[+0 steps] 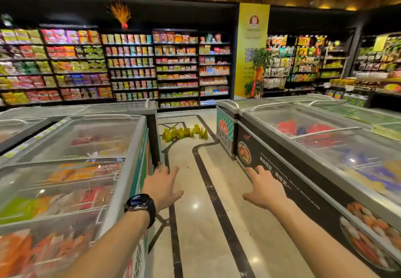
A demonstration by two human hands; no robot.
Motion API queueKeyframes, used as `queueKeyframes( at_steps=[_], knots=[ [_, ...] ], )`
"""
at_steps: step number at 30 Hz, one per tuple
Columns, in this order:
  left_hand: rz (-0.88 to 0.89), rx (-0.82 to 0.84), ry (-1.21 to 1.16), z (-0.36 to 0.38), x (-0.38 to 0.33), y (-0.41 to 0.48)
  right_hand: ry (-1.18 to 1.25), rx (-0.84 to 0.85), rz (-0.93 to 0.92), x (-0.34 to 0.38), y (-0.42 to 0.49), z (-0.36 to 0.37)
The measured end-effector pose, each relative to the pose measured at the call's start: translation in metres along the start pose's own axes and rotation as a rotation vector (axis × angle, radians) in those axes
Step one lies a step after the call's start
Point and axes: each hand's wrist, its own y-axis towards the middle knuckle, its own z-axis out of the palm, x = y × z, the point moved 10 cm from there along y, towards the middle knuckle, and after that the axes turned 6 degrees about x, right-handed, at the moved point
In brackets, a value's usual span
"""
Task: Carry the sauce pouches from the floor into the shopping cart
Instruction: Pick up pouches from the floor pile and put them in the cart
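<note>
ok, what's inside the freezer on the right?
Through the glass lids of the right freezer, red bags and blue packs show, blurred. Glare and frost on the glass hide the rest, and no labels can be read.

Glass-topped chest freezers (71,147) flank the aisle — stocked shelves (130,67) and a yellow banner (252,45) behind.

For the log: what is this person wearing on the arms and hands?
Both forearms are bare: no sleeves, no gloves. The left hand has a black watch at its wrist, with a round dark face and black strap. The right hand and wrist wear nothing.
</note>
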Motion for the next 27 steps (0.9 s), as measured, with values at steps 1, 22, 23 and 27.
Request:
queueKeyframes(
  at_steps=[1, 22, 23, 27],
  knots=[
    [-0.001, 0.004, 0.001, 0.004, 0.004, 0.009, 0.005, 0.003, 0.001, 0.003, 0.01, 0.002],
    [-0.085, 0.142, -0.049, 0.092, 0.027, 0.408, 0.175, 0.154, -0.053, -0.011, 0.451, 0.051],
    [-0.09, 0.143, -0.055, 0.095, 0.029, 0.426, 0.16, 0.167, -0.06, -0.01, 0.472, 0.055],
    [-0.118, 0.157, -0.045, 0.114, 0.047, 0.499, 0.126, 0.199, -0.083, 0.001, 0.555, 0.068]
  ],
)
